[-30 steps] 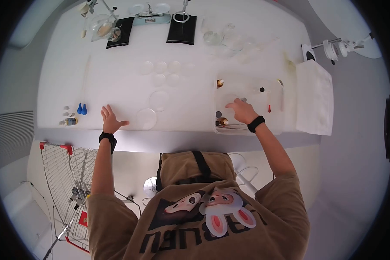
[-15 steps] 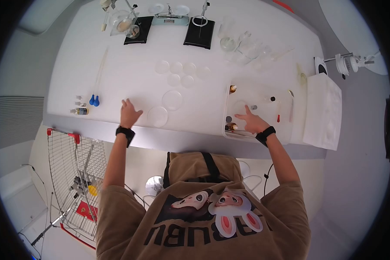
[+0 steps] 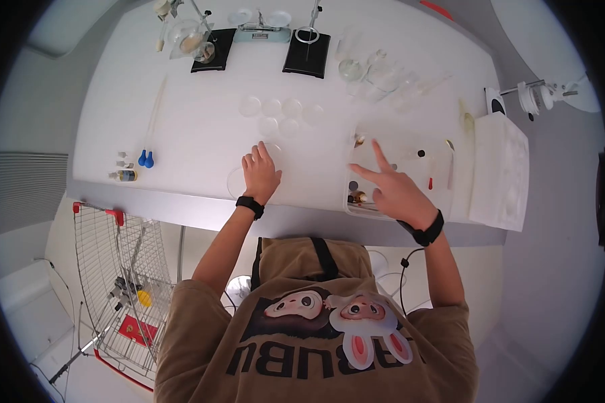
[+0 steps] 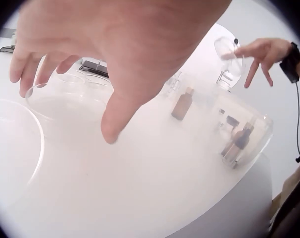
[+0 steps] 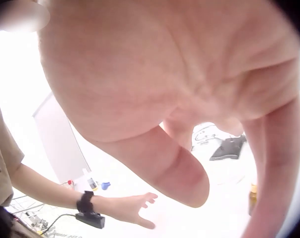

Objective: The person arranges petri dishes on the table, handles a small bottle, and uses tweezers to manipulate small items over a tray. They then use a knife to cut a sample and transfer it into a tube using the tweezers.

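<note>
My left hand (image 3: 260,176) reaches over a clear glass dish (image 4: 65,101), fingertips at its rim and thumb spread apart, partly hiding it from the head camera. A second large dish (image 3: 236,185) lies beside the wrist. My right hand (image 3: 405,196) is raised over a clear plastic bin (image 3: 400,216), index finger and thumb spread wide. A clear round dish (image 4: 230,58) shows at its fingertips in the left wrist view, pinched between them. Brown bottles (image 4: 182,105) stand in the bin. The right wrist view shows mostly palm.
Several small dishes (image 3: 271,107) lie beyond the left hand. Two blue-bulbed droppers (image 3: 146,160) and small bottles (image 3: 127,175) are at left. Glassware (image 3: 376,70), black stand bases (image 3: 307,55) and a balance (image 3: 262,35) stand at the back. A white box (image 3: 501,171) is right of the bin.
My left hand has moved right across the table to the large dishes. The right hand has risen from inside the bin with a clear round dish at its fingertips.
</note>
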`<state>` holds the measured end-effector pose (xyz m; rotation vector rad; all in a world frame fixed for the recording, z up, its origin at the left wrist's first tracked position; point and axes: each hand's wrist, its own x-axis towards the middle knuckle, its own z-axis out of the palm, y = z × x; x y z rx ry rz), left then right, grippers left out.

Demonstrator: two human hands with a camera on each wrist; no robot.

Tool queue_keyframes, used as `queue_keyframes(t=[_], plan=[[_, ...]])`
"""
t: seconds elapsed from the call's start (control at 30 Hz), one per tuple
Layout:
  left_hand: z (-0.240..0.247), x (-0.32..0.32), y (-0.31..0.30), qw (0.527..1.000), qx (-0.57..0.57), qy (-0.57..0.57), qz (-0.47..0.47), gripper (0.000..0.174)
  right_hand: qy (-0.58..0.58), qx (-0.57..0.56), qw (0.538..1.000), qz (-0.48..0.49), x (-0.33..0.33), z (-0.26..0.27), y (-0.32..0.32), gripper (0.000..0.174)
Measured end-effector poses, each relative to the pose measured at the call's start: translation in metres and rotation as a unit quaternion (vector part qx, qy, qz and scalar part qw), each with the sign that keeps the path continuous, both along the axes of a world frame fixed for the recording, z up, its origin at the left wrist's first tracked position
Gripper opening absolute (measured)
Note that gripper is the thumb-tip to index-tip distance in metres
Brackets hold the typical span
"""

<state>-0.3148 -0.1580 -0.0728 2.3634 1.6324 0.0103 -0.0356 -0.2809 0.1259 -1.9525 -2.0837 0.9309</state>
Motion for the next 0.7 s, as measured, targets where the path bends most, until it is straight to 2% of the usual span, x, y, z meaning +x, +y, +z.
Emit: queue_keyframes(t=[0.13,0.2,0.23,0.3,0.47,0.6,0.7], plan=[[0.011,-0.004,0.002,0.999,0.036,-0.015,0.003,0.097,0.021,-0.022,0.999,0.038,-0.043,-0.003,0.038,0.069],[0.019,-0.010,0.004,0.995,0.037,-0.087,0.045,0.097,-0.018,-0.100,0.993,0.065,-0.057,-0.020,0.059,0.066],[0.030,-0.014,0.008,0.995,0.038,-0.087,0.043,0.097,-0.018,-0.099,0.993,0.063,-0.063,-0.031,0.067,0.066],[0.047,-0.029,0.019,0.992,0.018,-0.083,0.098,0.096,-0.070,-0.143,0.986,0.055,-0.074,-0.057,0.080,0.063],[0.031,-0.056,0.062,0.991,0.010,-0.068,0.119,0.093,-0.103,-0.203,0.974,-0.008,-0.095,-0.122,0.099,0.064],[0.016,-0.062,0.082,0.992,-0.008,-0.084,0.094,0.095,-0.089,-0.253,0.962,-0.057,-0.096,-0.151,0.107,0.066],[0.011,-0.060,0.087,0.993,-0.015,-0.094,0.076,0.095,-0.093,-0.263,0.959,-0.056,-0.096,-0.161,0.111,0.069]])
